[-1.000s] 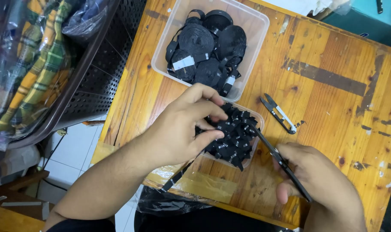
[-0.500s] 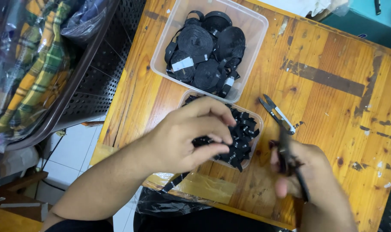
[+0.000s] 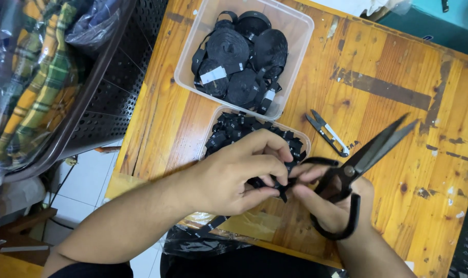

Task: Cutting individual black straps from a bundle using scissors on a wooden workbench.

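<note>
Left hand [image 3: 234, 180]: forearm enters from lower left, fingers curled, thumb and fingertips pinched together. Right hand [image 3: 329, 203]: forearm enters from lower right, fingers apparently hooked closed, partly hidden. Both hands meet fingertip to fingertip at centre, forearms bare.

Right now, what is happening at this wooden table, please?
A person works at a wooden table. The left hand pinches a small piece of black ribbon with its fingers, just in front of a small clear tub of cut black pieces. The right hand also touches that piece while large black scissors hang on it, blades pointing away. A bigger clear tub holds black ribbon rolls. Small thread snips lie on the table beside the tubs.
</note>
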